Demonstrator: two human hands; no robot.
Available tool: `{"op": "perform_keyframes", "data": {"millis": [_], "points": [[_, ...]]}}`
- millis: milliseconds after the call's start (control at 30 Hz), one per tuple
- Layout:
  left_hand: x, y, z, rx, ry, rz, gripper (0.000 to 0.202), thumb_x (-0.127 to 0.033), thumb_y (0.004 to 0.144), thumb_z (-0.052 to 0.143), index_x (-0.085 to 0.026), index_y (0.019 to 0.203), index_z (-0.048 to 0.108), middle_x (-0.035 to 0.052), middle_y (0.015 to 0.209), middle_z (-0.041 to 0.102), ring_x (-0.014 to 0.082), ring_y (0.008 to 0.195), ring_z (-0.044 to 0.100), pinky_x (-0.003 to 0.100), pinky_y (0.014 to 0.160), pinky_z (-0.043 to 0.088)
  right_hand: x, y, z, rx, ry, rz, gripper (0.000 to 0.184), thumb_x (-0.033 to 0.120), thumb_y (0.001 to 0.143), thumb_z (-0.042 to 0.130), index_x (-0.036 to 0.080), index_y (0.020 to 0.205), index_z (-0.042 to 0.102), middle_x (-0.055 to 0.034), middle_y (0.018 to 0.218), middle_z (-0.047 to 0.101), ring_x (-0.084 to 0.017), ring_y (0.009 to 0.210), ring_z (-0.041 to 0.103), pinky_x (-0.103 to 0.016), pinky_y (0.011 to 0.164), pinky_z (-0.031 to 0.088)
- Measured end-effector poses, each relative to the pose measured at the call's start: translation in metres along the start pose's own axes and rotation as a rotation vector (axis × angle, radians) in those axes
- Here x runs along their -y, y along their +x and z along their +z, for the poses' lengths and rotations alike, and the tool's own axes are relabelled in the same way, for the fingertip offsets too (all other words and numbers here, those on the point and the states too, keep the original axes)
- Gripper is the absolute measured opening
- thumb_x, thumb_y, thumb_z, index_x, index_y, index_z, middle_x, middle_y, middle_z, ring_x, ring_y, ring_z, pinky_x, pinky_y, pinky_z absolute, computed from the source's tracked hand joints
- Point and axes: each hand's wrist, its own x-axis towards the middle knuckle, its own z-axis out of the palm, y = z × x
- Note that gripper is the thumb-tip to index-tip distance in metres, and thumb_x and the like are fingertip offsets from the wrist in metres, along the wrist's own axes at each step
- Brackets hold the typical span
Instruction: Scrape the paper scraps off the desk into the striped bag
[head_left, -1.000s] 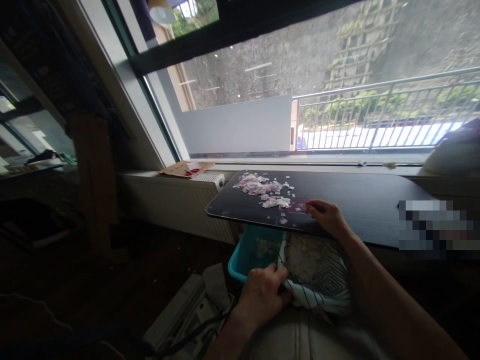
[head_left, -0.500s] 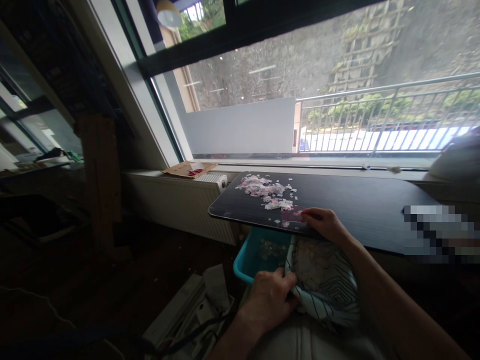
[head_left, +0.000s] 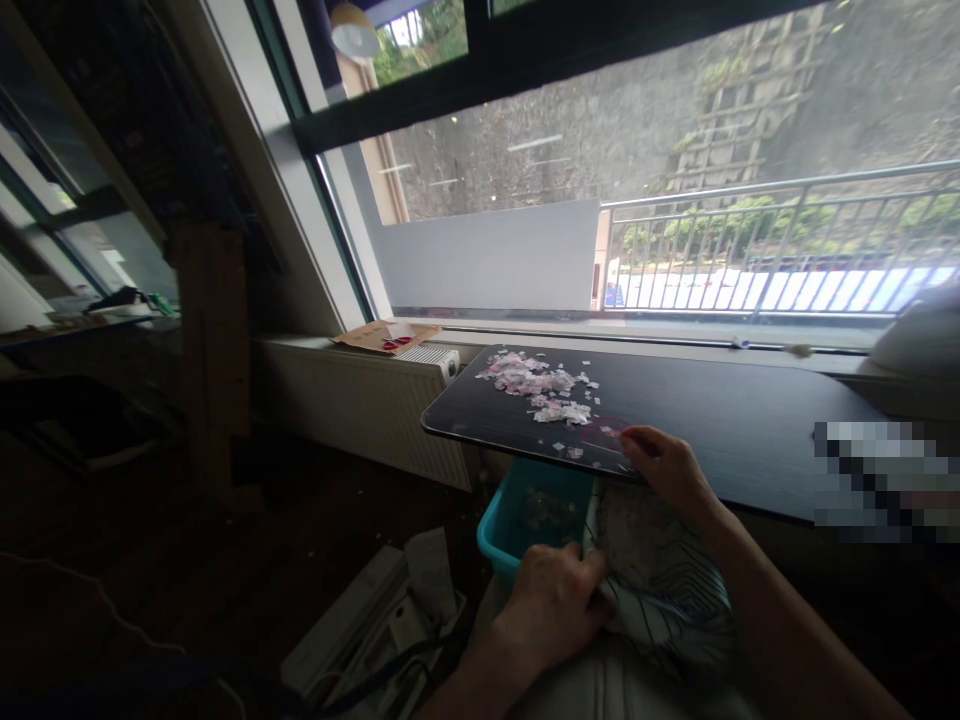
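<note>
My right hand (head_left: 664, 465) is closed in a pinch on a thin, see-through pink plastic piece (head_left: 600, 430) just above the dark table (head_left: 720, 400). Left of that piece lies a heap of small white and pink paper scraps (head_left: 529, 375), with a few loose bits near the front edge. My left hand (head_left: 555, 600) grips the rim of a striped cloth (head_left: 660, 590) below the table. Pale contents that I cannot make out lie in the cloth's hollow. Beside it stands a turquoise bin (head_left: 499, 530) with small pale pieces at its bottom.
A white radiator (head_left: 367, 400) stands left of the table, with a brown paper envelope (head_left: 382, 338) and red scissors (head_left: 397, 343) on top. Boxy white items (head_left: 367, 620) lie on the floor. A pixelated patch covers the table's right end. A large window is behind.
My right hand has drawn the pink plastic piece slightly to the right, away from the scraps, and the piece now looks tilted flatter. My left hand keeps its grip on the cloth.
</note>
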Motion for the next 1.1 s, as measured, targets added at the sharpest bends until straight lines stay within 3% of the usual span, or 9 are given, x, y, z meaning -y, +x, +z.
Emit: {"op": "perform_keyframes", "data": {"millis": [67, 233, 467, 667, 933, 1100], "points": [[0.001, 0.001, 0.001, -0.005, 0.006, 0.006, 0.02, -0.039, 0.081, 0.056, -0.022, 0.092, 0.058, 0.0031, 0.083, 0.063, 0.0227, 0.072, 0.062, 0.03, 0.063, 0.048, 0.0, 0.002, 0.002, 0.001, -0.012, 0.019, 0.032, 0.04, 0.08, 0.052, 0.015, 0.088, 0.07, -0.0052, 0.077, 0.071, -0.018, 0.069, 0.062, -0.027, 0.063, 0.047], [0.002, 0.0, 0.0, -0.001, -0.001, 0.004, 0.02, -0.039, 0.081, 0.056, -0.022, 0.092, 0.058, 0.003, 0.084, 0.063, 0.0225, 0.072, 0.062, 0.029, 0.062, 0.048, 0.001, 0.0, 0.006, 0.145, 0.045, -0.03, 0.034, 0.045, 0.079, 0.055, 0.016, 0.086, 0.072, -0.0048, 0.077, 0.071, -0.018, 0.067, 0.062, -0.027, 0.062, 0.048], [0.002, 0.0, 0.0, 0.0, -0.029, 0.002, 0.02, -0.038, 0.081, 0.056, -0.021, 0.092, 0.058, 0.004, 0.086, 0.064, 0.0229, 0.074, 0.062, 0.03, 0.065, 0.048, 0.003, 0.006, 0.014, 0.08, 0.027, 0.026, 0.037, 0.047, 0.079, 0.054, 0.018, 0.094, 0.071, -0.0054, 0.081, 0.072, -0.02, 0.071, 0.064, -0.029, 0.065, 0.049], [0.003, -0.001, -0.004, 0.02, -0.042, -0.007, 0.021, -0.038, 0.081, 0.056, -0.022, 0.094, 0.058, 0.0033, 0.087, 0.064, 0.0219, 0.076, 0.063, 0.028, 0.065, 0.047, 0.013, 0.004, 0.018, 0.16, 0.055, -0.031, 0.033, 0.046, 0.079, 0.054, 0.02, 0.088, 0.072, -0.0033, 0.08, 0.072, -0.019, 0.071, 0.064, -0.027, 0.064, 0.049], [0.003, -0.001, -0.001, -0.023, -0.026, 0.01, 0.02, -0.037, 0.08, 0.058, -0.023, 0.093, 0.057, 0.002, 0.084, 0.062, 0.0218, 0.073, 0.062, 0.029, 0.063, 0.046, 0.014, -0.045, -0.013, -0.18, -0.284, 0.018, 0.026, 0.041, 0.081, 0.052, 0.023, 0.086, 0.069, -0.0041, 0.076, 0.07, -0.018, 0.062, 0.061, -0.028, 0.058, 0.044], [0.003, -0.001, 0.0, -0.01, -0.011, 0.01, 0.021, -0.038, 0.08, 0.059, -0.023, 0.095, 0.056, 0.0017, 0.085, 0.061, 0.0221, 0.074, 0.062, 0.029, 0.063, 0.045, 0.03, -0.054, -0.006, -0.083, -0.223, -0.139, 0.024, 0.037, 0.086, 0.046, 0.024, 0.085, 0.066, -0.0042, 0.082, 0.07, -0.017, 0.069, 0.063, -0.027, 0.064, 0.045]]}}
